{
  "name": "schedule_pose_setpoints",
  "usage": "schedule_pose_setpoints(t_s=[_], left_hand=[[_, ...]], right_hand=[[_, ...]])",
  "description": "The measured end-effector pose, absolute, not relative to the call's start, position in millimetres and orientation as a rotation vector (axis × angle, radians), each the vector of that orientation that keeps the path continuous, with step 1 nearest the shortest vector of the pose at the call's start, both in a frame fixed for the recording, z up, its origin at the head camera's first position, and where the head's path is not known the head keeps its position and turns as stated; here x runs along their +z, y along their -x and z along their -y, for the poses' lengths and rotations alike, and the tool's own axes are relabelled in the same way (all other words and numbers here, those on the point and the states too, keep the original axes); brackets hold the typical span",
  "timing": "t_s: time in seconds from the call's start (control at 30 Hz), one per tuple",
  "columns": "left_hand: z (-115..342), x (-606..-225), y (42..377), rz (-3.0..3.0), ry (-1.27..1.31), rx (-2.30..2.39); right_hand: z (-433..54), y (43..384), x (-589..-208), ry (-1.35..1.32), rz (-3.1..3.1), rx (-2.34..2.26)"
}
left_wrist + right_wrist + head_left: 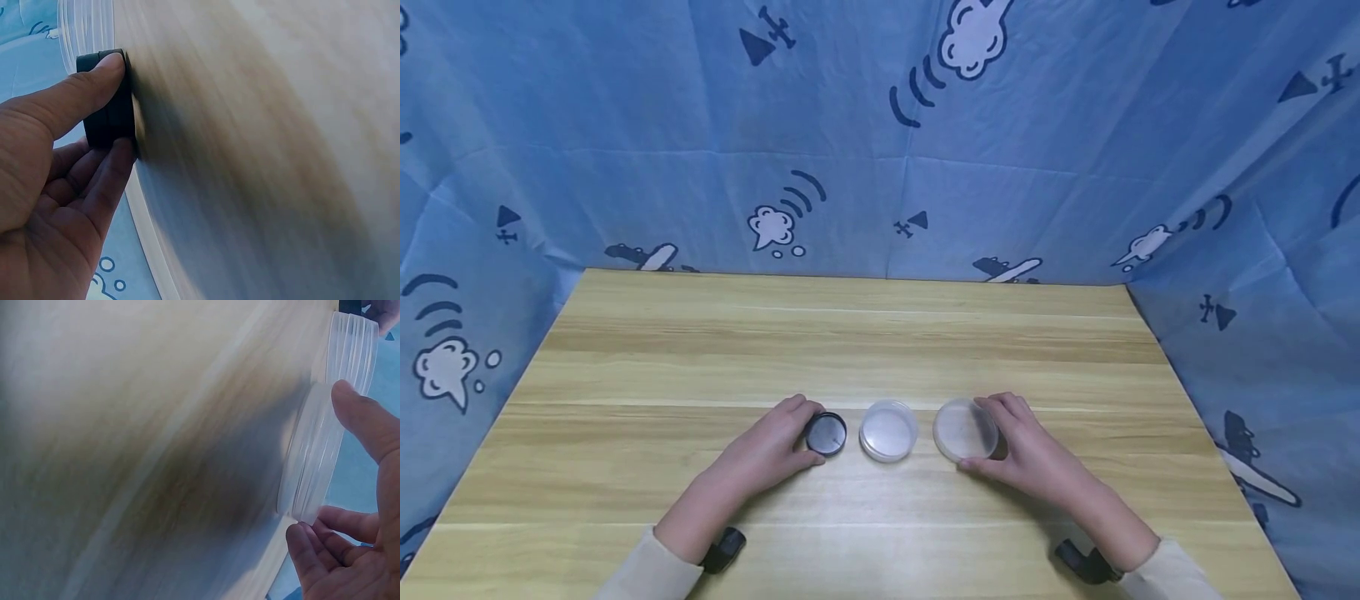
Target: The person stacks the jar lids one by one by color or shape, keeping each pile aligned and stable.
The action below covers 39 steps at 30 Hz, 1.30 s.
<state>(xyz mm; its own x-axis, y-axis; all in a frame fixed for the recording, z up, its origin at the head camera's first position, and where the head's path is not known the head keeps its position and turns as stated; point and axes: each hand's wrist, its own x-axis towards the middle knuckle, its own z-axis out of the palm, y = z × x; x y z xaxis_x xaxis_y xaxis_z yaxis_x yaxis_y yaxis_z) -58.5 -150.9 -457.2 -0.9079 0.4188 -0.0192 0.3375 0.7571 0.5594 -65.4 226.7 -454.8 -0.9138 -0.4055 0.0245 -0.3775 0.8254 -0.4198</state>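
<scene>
In the head view my left hand (775, 446) grips a small round black case (826, 434) by its sides, thumb near and fingers far; the left wrist view shows the black case (109, 103) between thumb and fingertips. My right hand (1026, 446) holds a wide, shallow, clear round plastic container (964, 430) by its rim, and the right wrist view shows this clear container (309, 453) pinched between thumb and fingers. Between the hands stands another clear round container (888, 431), touched by neither hand. What the containers hold, if anything, I cannot tell.
All three round things stand in a row on a wood-grain table (850, 342). Blue patterned cloth (850, 108) hangs behind the table and at both sides. Each wrist wears a black device (724, 550) near its pale sleeve.
</scene>
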Motion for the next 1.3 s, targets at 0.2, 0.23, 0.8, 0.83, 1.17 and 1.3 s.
schedule_pose_setpoints(t_s=[0.2, 0.23, 0.8, 0.83, 1.17, 1.3], left_hand=[[150.7, -457.2, 57.0, -2.817, -0.607, 0.864], [150.9, -457.4, 56.8, -2.821, -0.615, 0.865], [151.9, -459.5, 56.2, -2.837, -0.644, 0.865], [151.7, -459.8, 56.3, -2.837, -0.643, 0.867], [151.4, -456.2, 55.8, -2.827, -0.633, 0.839], [150.8, -454.9, 56.1, -2.827, -0.650, 0.832]], right_hand=[[-225.9, 64.5, -457.4, 0.608, -2.938, -0.659], [-225.6, 64.4, -457.4, 0.604, -2.937, -0.660], [-223.4, 59.3, -458.8, 0.560, -2.924, -0.707], [-223.3, 58.6, -459.2, 0.558, -2.928, -0.711], [-222.6, 54.2, -461.9, 0.591, -2.970, -0.787], [-224.8, 54.3, -460.6, 0.579, -2.978, -0.775]])
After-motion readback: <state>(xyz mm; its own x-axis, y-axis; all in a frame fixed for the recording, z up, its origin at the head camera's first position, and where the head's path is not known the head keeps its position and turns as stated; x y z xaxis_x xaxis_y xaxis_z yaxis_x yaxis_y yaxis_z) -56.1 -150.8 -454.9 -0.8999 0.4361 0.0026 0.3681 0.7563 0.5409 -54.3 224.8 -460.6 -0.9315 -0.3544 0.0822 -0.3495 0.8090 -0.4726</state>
